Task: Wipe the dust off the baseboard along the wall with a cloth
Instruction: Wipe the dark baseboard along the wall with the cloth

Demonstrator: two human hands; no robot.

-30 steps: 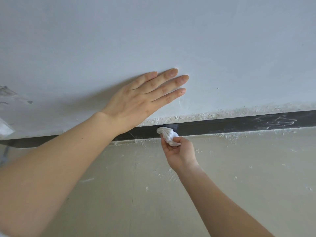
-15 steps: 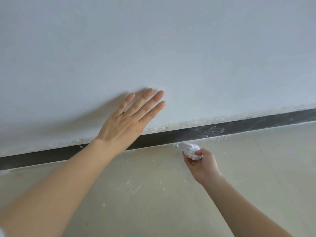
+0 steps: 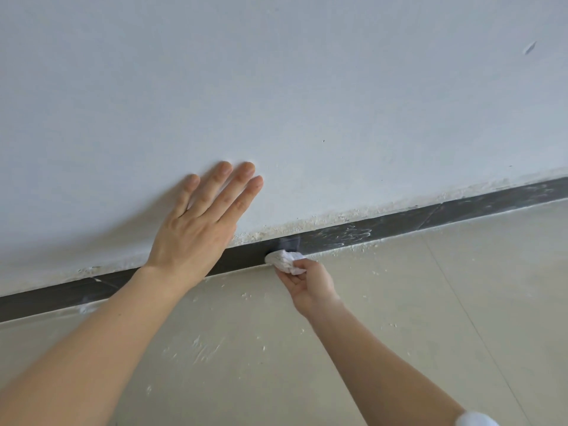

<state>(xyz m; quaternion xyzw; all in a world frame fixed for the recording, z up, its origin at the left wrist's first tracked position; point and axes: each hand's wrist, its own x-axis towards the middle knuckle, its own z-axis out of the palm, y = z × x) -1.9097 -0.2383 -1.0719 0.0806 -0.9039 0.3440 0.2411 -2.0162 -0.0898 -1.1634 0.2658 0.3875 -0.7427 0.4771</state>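
Note:
A dark grey baseboard (image 3: 399, 222) runs along the foot of a white wall (image 3: 307, 87), rising to the right. White dust smears show on it right of centre. My right hand (image 3: 307, 284) pinches a small crumpled white cloth (image 3: 284, 259) and holds it against the bottom edge of the baseboard. My left hand (image 3: 199, 229) lies flat on the wall with straight fingers, just above the baseboard and left of the cloth; its wrist covers part of the strip.
The beige tiled floor (image 3: 430, 302) below the baseboard carries white crumbs and a scuffed dusty patch (image 3: 203, 348). A crumbly plaster edge (image 3: 353, 215) lines the top of the baseboard.
The view has shifted along the wall. My right hand keeps the cloth at the foot of the baseboard, now closer to my left hand, which stays flat on the wall.

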